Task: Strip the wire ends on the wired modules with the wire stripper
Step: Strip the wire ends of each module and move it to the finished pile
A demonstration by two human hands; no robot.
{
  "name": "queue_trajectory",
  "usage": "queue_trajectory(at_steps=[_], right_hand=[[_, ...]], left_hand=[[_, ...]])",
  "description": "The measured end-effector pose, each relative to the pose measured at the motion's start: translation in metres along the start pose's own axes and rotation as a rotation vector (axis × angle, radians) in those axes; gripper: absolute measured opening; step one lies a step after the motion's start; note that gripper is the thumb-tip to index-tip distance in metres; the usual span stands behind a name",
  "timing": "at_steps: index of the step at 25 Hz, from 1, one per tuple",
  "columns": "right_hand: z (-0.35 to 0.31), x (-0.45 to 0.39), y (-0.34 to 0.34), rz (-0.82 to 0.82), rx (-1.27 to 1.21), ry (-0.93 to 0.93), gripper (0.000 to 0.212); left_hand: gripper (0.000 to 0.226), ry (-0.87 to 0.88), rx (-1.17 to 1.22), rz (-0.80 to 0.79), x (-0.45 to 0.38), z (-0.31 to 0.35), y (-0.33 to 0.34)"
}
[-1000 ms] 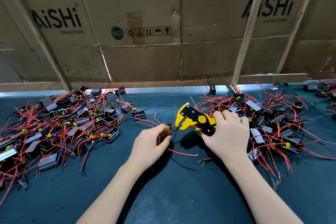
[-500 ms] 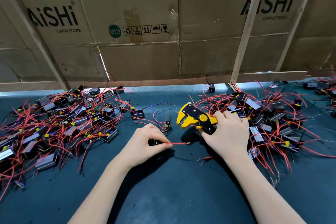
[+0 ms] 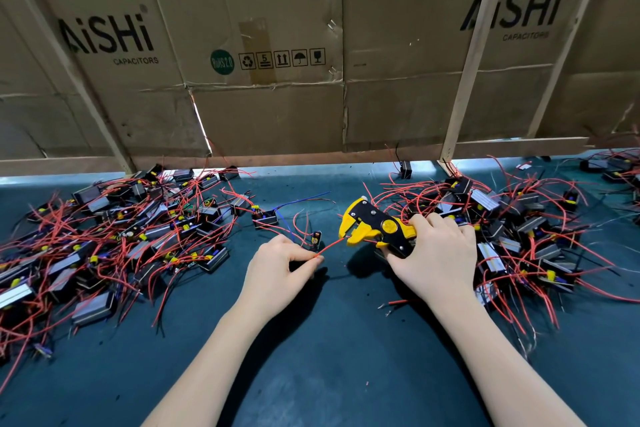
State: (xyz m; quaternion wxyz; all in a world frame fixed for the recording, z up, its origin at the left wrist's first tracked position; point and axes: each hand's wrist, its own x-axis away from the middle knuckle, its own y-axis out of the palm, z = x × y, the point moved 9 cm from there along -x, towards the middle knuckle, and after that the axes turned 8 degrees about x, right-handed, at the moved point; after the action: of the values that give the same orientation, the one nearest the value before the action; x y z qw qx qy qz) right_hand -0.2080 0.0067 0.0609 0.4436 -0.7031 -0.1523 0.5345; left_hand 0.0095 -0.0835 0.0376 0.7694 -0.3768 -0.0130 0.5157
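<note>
- Head view, the only one: the left hand (image 3: 280,270) pinches a red wire (image 3: 330,245) between thumb and forefinger; the other fingers are curled under and hidden.
- The module that wire belongs to is mostly covered by the left palm; only a dark sliver shows below the fingers, so its position cannot be told.
- The wire runs up and right from the pinch, and its free end sits at the yellow head of the wire stripper (image 3: 377,228). Whether the end lies inside the blades or only against them is not resolvable.
- The right hand (image 3: 438,253) is clenched around the stripper's handles, which are almost fully hidden by the fingers; the head points left.
- A small upright module (image 3: 316,238) stands just behind the left fingertips, partly masked by them.
- A left pile of modules (image 3: 114,236) and a right pile of modules (image 3: 526,229) lie on the dark green mat (image 3: 329,374); both are cut off at the frame edges, individual wire ends unreadable.
- A cardboard wall (image 3: 277,45) closes the back.
</note>
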Motion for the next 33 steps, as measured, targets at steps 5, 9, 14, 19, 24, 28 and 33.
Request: queue_trajectory(at_steps=[5, 9, 14, 19, 24, 28, 33], right_hand=[[-0.002, 0.0, 0.0, 0.002, -0.008, -0.011, 0.053], [-0.004, 0.0, -0.002, 0.02, -0.013, -0.019, 0.052], [-0.005, 0.0, -0.004, 0.029, -0.004, -0.024, 0.05], [-0.006, 0.001, -0.004, 0.027, 0.01, -0.023, 0.05], [-0.009, 0.0, -0.005, 0.026, -0.012, -0.04, 0.047], [-0.008, 0.0, -0.008, 0.022, -0.024, -0.044, 0.046], [-0.009, -0.001, -0.007, -0.021, -0.004, -0.01, 0.051]], left_hand=[[0.014, -0.031, -0.018, 0.033, -0.001, -0.002, -0.003], [0.011, -0.026, -0.058, 0.025, 0.0, 0.001, -0.001], [0.009, -0.034, -0.072, 0.032, 0.0, 0.003, -0.002], [0.008, -0.017, -0.087, 0.025, 0.001, 0.006, -0.002], [0.008, -0.007, -0.097, 0.03, 0.001, 0.008, -0.002], [0.008, -0.003, -0.104, 0.028, 0.001, 0.009, -0.002], [0.008, 0.02, -0.105, 0.019, 0.001, 0.011, -0.002]])
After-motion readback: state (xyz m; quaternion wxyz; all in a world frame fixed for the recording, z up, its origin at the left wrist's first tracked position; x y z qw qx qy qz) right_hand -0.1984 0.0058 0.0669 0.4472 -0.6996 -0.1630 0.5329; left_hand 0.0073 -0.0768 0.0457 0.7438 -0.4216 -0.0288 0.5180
